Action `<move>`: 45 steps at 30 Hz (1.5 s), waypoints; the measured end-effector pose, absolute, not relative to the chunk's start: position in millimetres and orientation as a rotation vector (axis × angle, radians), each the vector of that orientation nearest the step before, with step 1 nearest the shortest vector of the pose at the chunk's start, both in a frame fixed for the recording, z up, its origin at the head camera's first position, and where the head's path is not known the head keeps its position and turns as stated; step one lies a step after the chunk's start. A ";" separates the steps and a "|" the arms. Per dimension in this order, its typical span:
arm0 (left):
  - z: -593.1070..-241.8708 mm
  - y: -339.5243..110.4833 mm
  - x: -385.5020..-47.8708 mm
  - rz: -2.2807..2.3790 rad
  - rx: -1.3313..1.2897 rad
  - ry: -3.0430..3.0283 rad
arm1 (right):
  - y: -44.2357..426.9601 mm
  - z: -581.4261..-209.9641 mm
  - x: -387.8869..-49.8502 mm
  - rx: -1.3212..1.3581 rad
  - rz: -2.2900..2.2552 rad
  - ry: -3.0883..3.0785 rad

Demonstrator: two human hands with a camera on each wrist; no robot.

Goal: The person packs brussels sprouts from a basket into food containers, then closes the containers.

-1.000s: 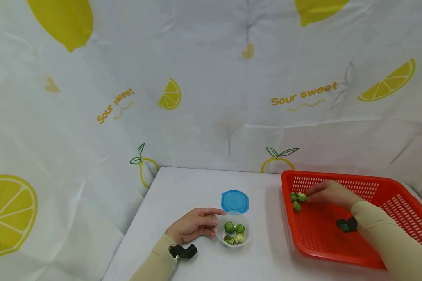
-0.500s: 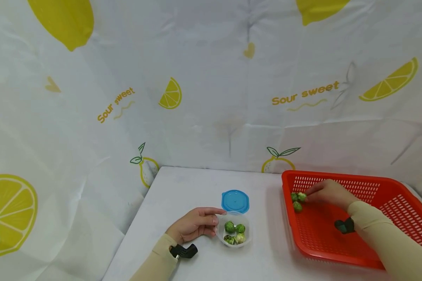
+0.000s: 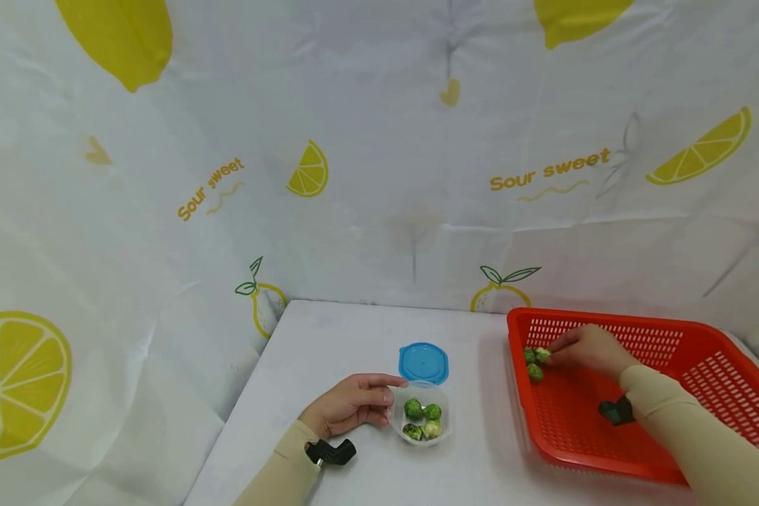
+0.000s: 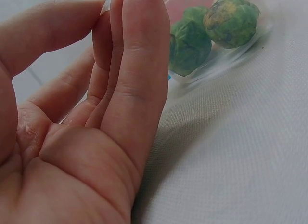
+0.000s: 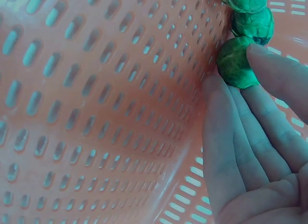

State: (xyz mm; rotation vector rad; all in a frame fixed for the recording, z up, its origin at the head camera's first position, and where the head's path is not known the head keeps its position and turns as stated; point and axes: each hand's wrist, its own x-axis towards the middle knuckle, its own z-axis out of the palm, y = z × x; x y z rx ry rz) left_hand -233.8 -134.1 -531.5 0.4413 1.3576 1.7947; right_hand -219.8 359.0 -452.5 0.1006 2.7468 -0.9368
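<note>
At the side of a small clear plastic container [image 3: 445,422] is my left hand [image 3: 348,405], its thumb and fingers pinching the wall. Several Brussels sprouts [image 3: 413,408] lie inside; the left wrist view shows Brussels sprouts [image 4: 232,22] through the clear wall, just beyond the fingers. Inside the red basket [image 3: 582,452], at its far left corner, my right hand [image 3: 591,349] pinches a Brussels sprout [image 5: 237,62] between thumb and fingertips. More Brussels sprouts [image 5: 252,25] touch it in the right wrist view. From the head, the Brussels sprouts [image 3: 535,373] sit against the basket's left wall.
A blue lid [image 3: 424,362] lies flat on the white table [image 3: 348,330], just behind the container. Bare tabletop separates the container from the basket. A white lemon-print sheet [image 3: 379,211] hangs behind the table and along its left side.
My right wrist and forearm have shifted slightly left while the fingertips stay at the Brussels sprouts. The left hand and the container have not visibly moved.
</note>
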 end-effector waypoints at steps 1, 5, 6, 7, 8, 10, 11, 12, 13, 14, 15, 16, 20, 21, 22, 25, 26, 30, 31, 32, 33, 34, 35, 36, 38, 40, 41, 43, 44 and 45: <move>-531.0 -134.0 -233.6 1.792 0.440 1.361 | 359.2 -452.7 -219.4 0.105 -0.934 2.746; -530.0 -132.5 -233.4 1.787 0.441 1.362 | 360.4 -453.2 -218.3 0.124 -0.923 2.744; -529.9 -132.2 -233.4 1.787 0.441 1.361 | 360.6 -453.3 -218.4 0.124 -0.920 2.744; -529.8 -132.0 -233.4 1.787 0.441 1.361 | 360.7 -453.6 -218.6 0.125 -0.921 2.741; -529.6 -131.9 -233.4 1.788 0.439 1.361 | 360.6 -453.7 -218.8 0.126 -0.922 2.739; -529.5 -132.3 -233.2 1.790 0.435 1.362 | 360.0 -453.9 -219.4 0.129 -0.927 2.735; -529.7 -132.5 -233.1 1.791 0.432 1.363 | 359.6 -453.9 -219.7 0.128 -0.929 2.734; -529.8 -132.9 -233.1 1.792 0.430 1.363 | 359.2 -453.8 -220.0 0.129 -0.931 2.733; -529.9 -133.2 -233.1 1.792 0.429 1.364 | 358.9 -453.5 -220.2 0.129 -0.937 2.730; -530.3 -133.5 -233.2 1.793 0.429 1.364 | 358.5 -453.5 -220.4 0.133 -0.940 2.729; -530.7 -133.8 -233.3 1.794 0.429 1.365 | 358.4 -453.3 -220.7 0.131 -0.942 2.729; -530.9 -133.8 -233.3 1.795 0.430 1.364 | 358.5 -453.0 -220.5 0.129 -0.943 2.729; -531.3 -133.3 -232.9 1.797 0.432 1.359 | 359.5 -452.2 -219.8 0.116 -0.935 2.737; -531.2 -133.2 -232.6 1.798 0.432 1.357 | 360.3 -451.8 -219.6 0.106 -0.928 2.739; -531.1 -132.9 -232.4 1.799 0.432 1.354 | 361.0 -451.8 -219.4 0.097 -0.924 2.738; -531.5 -132.3 -232.5 1.800 0.437 1.353 | 362.8 -449.9 -218.1 0.077 -0.916 2.730; -531.6 -132.3 -232.7 1.800 0.437 1.354 | 363.4 -449.2 -217.5 0.072 -0.913 2.727; -533.2 -133.6 -233.8 1.798 0.428 1.369 | 365.9 -446.5 -214.9 0.065 -0.916 2.709; -533.6 -133.8 -234.0 1.797 0.424 1.373 | 367.1 -446.0 -213.7 0.068 -0.919 2.703; -534.1 -134.1 -234.2 1.797 0.420 1.376 | 368.6 -445.3 -212.4 0.060 -0.923 2.699; -534.6 -134.2 -234.4 1.798 0.417 1.378 | 370.3 -444.6 -211.1 0.054 -0.928 2.694; -535.1 -134.3 -234.6 1.797 0.417 1.380 | 372.0 -443.9 -209.5 0.054 -0.931 2.691; -535.4 -134.4 -234.8 1.797 0.420 1.383 | 373.4 -442.9 -207.8 0.056 -0.936 2.687; -535.6 -134.4 -235.0 1.798 0.422 1.383 | 374.9 -441.4 -206.0 0.052 -0.938 2.686; -535.9 -134.5 -235.2 1.796 0.426 1.384 | 377.4 -436.9 -201.6 0.055 -0.942 2.685; -535.4 -134.6 -234.9 1.793 0.429 1.386 | 379.0 -432.5 -197.2 0.061 -0.941 2.687; -535.0 -134.6 -234.6 1.793 0.429 1.386 | 379.4 -429.6 -194.8 0.052 -0.941 2.691; -533.8 -134.5 -234.0 1.791 0.429 1.385 | 379.5 -424.4 -189.9 0.050 -0.942 2.689; -533.1 -134.5 -233.6 1.790 0.430 1.385 | 379.1 -422.1 -187.3 0.053 -0.941 2.688; -532.3 -134.4 -233.2 1.789 0.432 1.384 | 378.8 -419.7 -184.9 0.042 -0.946 2.685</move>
